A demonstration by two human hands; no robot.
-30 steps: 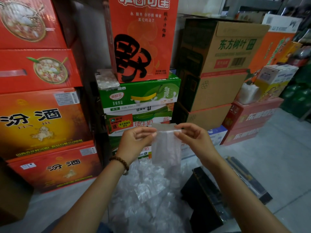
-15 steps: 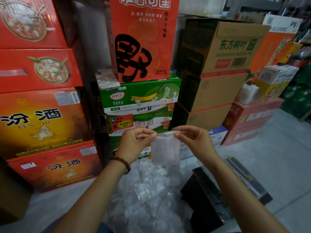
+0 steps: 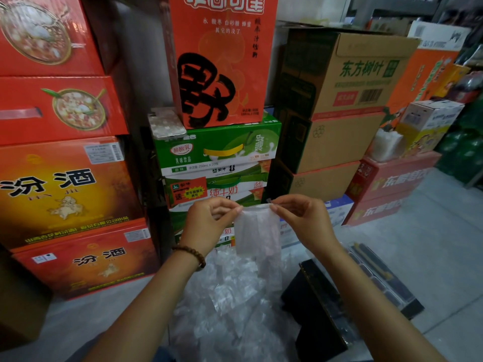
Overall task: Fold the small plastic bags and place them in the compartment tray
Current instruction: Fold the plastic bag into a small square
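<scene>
Nearest, low centre: a heap of loose clear plastic bags [image 3: 224, 301], crumpled and unfolded, too many to count. Just right of the heap is a black box [image 3: 313, 317], partly under the right forearm; contents unreadable. Beyond it, on the grey floor [image 3: 439, 231], lies the compartment tray [image 3: 384, 283], long and dark with a row of cells. Whether any cell holds a folded bag cannot be told, since the cells are dim and partly hidden by the arm. Above the heap, 1 small bag [image 3: 257, 231] hangs upright in the air, held by its top edge. Left hand [image 3: 209, 220], beaded bracelet [image 3: 192, 256] at the wrist, pinches the top left corner between thumb and fingertips. Right hand [image 3: 300, 220] pinches the top right corner likewise, the mouth drawn taut between the 2. The bag hangs full length with no crosswise crease seen; a denser strip down its right side may be a lengthwise fold, not certain. Judgement: this bag is at the straightening stage, neither folded down nor placed, and with the heap that large most of the job looks left. Behind: stacked cartons, with green milk cases [image 3: 217, 147] carrying a phone [image 3: 167, 124] on top, red liquor boxes [image 3: 65, 192] left and brown cartons [image 3: 347, 74] right.
</scene>
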